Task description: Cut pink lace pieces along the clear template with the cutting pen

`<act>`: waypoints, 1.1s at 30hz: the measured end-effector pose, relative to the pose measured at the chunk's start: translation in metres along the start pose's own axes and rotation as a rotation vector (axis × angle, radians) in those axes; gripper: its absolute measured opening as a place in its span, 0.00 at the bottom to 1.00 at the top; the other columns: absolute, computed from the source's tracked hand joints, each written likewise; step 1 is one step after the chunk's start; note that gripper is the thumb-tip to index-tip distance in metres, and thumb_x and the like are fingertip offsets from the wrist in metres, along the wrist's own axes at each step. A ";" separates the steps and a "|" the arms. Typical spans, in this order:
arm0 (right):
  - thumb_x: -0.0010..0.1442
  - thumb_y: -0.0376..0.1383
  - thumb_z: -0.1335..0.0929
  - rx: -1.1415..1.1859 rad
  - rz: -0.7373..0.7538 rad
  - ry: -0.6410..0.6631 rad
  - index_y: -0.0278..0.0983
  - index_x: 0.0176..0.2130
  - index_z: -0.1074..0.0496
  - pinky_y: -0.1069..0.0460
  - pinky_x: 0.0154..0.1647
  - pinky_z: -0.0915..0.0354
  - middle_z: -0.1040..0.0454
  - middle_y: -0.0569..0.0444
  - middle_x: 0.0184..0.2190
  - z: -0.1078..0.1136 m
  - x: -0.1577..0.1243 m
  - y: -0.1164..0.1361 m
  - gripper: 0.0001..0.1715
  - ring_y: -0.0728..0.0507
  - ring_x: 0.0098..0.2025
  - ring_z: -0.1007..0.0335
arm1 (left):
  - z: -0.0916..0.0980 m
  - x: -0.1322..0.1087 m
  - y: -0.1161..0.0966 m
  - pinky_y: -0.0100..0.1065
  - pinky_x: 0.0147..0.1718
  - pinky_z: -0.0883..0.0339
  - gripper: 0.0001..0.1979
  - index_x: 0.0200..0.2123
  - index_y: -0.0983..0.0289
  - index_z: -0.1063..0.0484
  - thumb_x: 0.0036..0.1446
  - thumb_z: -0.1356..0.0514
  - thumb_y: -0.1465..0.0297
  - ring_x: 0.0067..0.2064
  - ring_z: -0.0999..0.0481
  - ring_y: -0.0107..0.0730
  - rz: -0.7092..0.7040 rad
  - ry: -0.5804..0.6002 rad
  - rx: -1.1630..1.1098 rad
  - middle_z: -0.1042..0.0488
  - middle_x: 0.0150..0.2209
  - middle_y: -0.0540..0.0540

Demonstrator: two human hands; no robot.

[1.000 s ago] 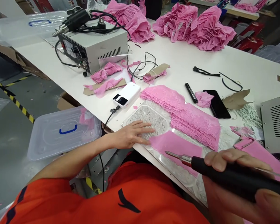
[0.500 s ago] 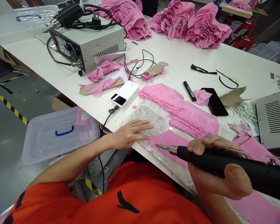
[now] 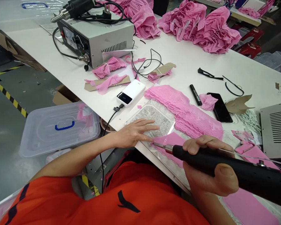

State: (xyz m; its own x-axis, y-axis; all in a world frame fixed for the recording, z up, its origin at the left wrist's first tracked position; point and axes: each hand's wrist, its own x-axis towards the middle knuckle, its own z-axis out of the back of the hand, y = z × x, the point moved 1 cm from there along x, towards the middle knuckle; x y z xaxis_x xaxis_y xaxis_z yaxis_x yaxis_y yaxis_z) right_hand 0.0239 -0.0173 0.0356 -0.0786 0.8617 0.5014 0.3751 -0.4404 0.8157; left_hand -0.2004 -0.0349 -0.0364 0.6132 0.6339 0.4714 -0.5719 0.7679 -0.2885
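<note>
My right hand (image 3: 208,168) is wrapped around a thick black handheld power tool (image 3: 224,165) with a tapered metal tip and a cord along its back. The tip meets the left corner of a flat pink fabric piece (image 3: 170,139), close to my left fingertips. My left hand (image 3: 133,133) lies flat with spread fingers at that corner, holding no tool. Beneath is a clear plastic lid or board (image 3: 152,117) with a grey-speckled surface. A stack of pink lace pieces (image 3: 189,112) lies just beyond. Whether the tip presses into the fabric I cannot tell.
A white power bank (image 3: 131,92) with cables stands left of the lace. At the back left is a grey control box (image 3: 110,37) with another black tool on top. A marker (image 3: 195,94), a phone (image 3: 219,107) and a second grey box (image 3: 276,131) lie right.
My right hand has moved slightly left with the tool, bringing its tip to the fabric's corner by my left fingers. The whole view has shifted a little.
</note>
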 end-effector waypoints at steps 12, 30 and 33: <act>0.55 0.42 0.31 0.011 -0.035 0.004 0.36 0.39 0.26 0.48 0.29 0.32 0.29 0.54 0.34 -0.003 -0.002 0.000 0.14 0.49 0.25 0.33 | 0.002 0.001 -0.003 0.48 0.64 0.43 0.25 0.51 0.56 0.24 0.56 0.47 0.84 0.70 0.47 0.44 0.030 0.090 0.046 0.39 0.66 0.53; 0.53 0.40 0.32 -0.071 0.041 -0.092 0.36 0.36 0.27 0.49 0.26 0.32 0.31 0.55 0.33 0.016 0.006 0.003 0.11 0.50 0.24 0.35 | 0.014 0.005 -0.012 0.49 0.63 0.40 0.23 0.49 0.61 0.25 0.55 0.48 0.83 0.68 0.40 0.43 0.060 0.032 0.025 0.31 0.61 0.56; 0.50 0.39 0.33 -0.113 0.096 -0.219 0.36 0.33 0.28 0.50 0.24 0.33 0.31 0.55 0.31 0.036 0.015 0.008 0.10 0.50 0.23 0.36 | 0.012 0.014 -0.020 0.47 0.63 0.40 0.19 0.51 0.62 0.26 0.61 0.48 0.80 0.65 0.35 0.41 0.060 -0.027 0.031 0.26 0.57 0.57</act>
State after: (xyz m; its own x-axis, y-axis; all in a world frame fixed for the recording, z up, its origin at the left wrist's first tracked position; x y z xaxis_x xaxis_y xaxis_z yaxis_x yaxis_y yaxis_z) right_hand 0.0595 0.0015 0.0397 0.1586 0.8430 0.5140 0.2643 -0.5378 0.8006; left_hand -0.1873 -0.0424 -0.0143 0.5628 0.6754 0.4766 -0.6237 0.7253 -0.2914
